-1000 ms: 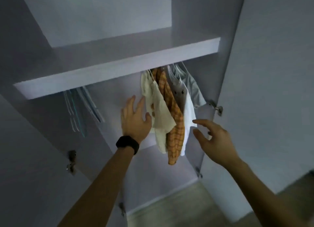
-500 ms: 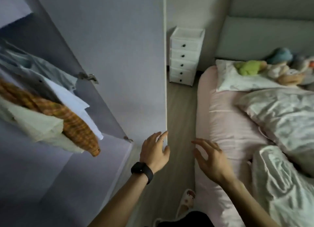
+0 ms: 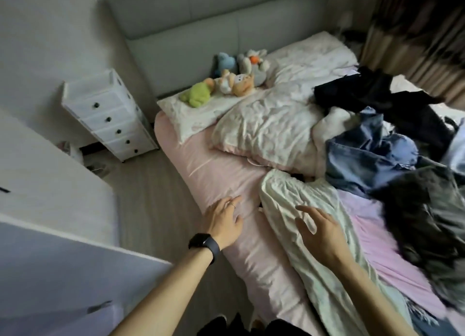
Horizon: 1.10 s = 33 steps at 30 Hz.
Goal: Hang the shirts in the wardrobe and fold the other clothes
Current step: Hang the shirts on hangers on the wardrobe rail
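Bedroom; bed with pink sheet [image 3: 214,169], clothes heaped on it.

- Left hand [image 3: 224,220]: fingers straight and spread, nothing held. It is laid over the sheet; contact is possibly made but not clearly seen. Black watch [image 3: 205,244] is worn at its wrist.
- Right hand [image 3: 319,228]: fingers spread, nothing held, just above the pale green garment [image 3: 289,197].
- Beyond the right hand, well apart: denim clothes [image 3: 364,157], black clothes [image 3: 377,94].
- To its right: dark grey garment [image 3: 427,222], blurred.
- Beyond the left hand: pillow [image 3: 191,114], plush toys [image 3: 226,84], white drawer unit [image 3: 108,117] with 5 knobs.
- Left of it: wardrobe door [image 3: 50,184].
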Each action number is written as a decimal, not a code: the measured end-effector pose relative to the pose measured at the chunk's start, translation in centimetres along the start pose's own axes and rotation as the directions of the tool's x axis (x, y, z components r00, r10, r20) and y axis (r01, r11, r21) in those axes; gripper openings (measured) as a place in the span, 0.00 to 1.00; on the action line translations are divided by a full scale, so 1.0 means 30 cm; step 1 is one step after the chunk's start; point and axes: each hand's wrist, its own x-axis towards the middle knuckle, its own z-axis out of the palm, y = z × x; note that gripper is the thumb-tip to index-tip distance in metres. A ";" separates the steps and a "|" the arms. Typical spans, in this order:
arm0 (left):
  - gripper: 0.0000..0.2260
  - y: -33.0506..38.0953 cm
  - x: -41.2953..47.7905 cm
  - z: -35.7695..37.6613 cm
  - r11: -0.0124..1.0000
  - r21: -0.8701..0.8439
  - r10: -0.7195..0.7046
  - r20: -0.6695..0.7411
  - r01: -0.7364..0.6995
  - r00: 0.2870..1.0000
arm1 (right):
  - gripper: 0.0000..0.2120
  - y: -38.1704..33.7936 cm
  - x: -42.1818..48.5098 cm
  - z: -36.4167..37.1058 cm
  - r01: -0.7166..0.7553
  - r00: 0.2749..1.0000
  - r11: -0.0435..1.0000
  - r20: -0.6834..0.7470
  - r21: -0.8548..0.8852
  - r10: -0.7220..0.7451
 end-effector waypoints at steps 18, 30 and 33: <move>0.27 -0.107 0.837 0.430 0.964 0.262 -0.029 0.291 -0.050 0.956 | 0.26 0.574 0.588 0.168 -0.526 0.834 0.822 0.060 -0.217 0.549; 0.32 -0.376 1.114 0.904 0.942 0.329 -0.088 0.407 -0.057 0.909 | 0.27 0.950 0.902 0.490 -0.756 0.654 0.592 -0.313 -0.279 0.689; 0.31 -0.404 1.114 0.906 0.953 0.300 -0.098 0.441 -0.044 0.892 | 0.21 0.937 0.891 0.494 -0.745 0.663 0.652 -0.274 -0.142 0.697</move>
